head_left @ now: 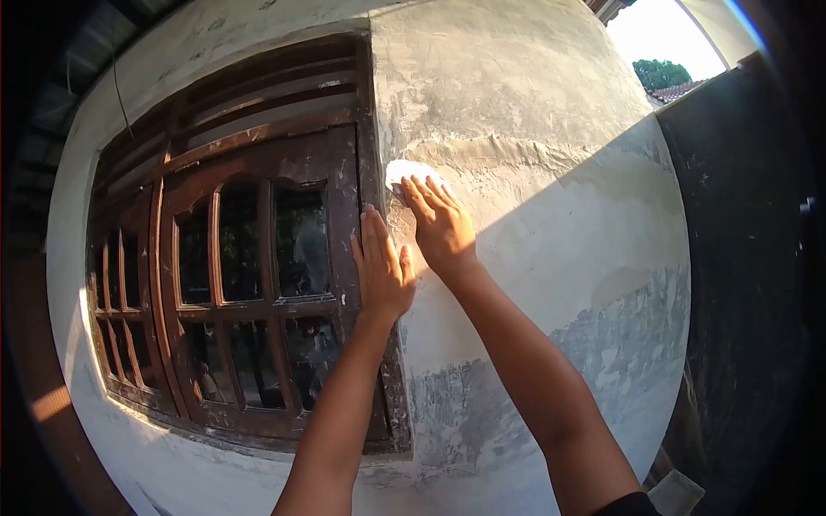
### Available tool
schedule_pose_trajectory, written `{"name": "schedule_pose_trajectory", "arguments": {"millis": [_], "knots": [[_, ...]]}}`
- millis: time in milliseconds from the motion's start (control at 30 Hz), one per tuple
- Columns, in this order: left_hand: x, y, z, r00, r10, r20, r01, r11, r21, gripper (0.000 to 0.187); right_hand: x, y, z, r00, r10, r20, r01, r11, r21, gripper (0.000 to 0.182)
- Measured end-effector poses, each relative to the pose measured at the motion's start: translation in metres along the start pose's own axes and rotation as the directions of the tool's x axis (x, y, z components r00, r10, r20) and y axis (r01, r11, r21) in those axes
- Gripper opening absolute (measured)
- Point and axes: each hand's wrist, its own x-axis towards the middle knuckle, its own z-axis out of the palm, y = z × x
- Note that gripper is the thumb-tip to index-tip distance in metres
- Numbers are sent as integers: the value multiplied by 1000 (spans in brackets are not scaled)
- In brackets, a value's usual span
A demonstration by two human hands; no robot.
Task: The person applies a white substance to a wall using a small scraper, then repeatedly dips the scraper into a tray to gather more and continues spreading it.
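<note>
Left hand: the left hand point(381, 271) lies flat against the right upright of the window frame point(348, 206), palm to the wood, fingers straight and close together, pointing up. It grips nothing.
Right hand: the right hand point(441, 225) is pressed against the wall point(533, 155), fingers extended and slightly fanned over a white pad point(406, 170). The fingers are laid on top of it, not curled around it.
White pad: pale, rounded piece, showing above and to the left of the right fingertips, flat on the plaster close beside the frame edge. It may be a sponge or a float; the view is too blurred to tell which.
Spacing of hands: the left fingertips sit just below and to the left of the right hand's knuckles; thumb side of the left hand is near the right wrist, whether touching cannot be told.
Window frame: dark brown wood, arched glazed panes, paint-flecked, with slatted vents above; it lies under the left palm and leftward of both hands.
Wall: grey plaster, rough and darker above the right fingers, smoother and paler below them; mottled patches low down, beneath the forearms. Sunlight falls across the part right of the right hand.
Surroundings: dark panel point(740, 258) well to the right of the fingers; sky and treetop above it.
</note>
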Motion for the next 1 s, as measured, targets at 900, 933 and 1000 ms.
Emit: {"name": "schedule_pose_trajectory", "arguments": {"millis": [900, 933, 1000], "knots": [[-10, -3, 7, 988, -14, -153, 9, 999, -30, 59, 84, 40, -13, 990, 127, -66, -122, 990, 69, 67], [-10, -3, 7, 991, -5, -135, 2, 1000, -24, 59, 89, 45, -9, 990, 134, 37, -136, 990, 35, 64], [-9, -4, 7, 993, 8, -119, -9, 1000, -11, 59, 101, 53, -10, 978, 205, -35, -208, 975, -82, 63]]}}
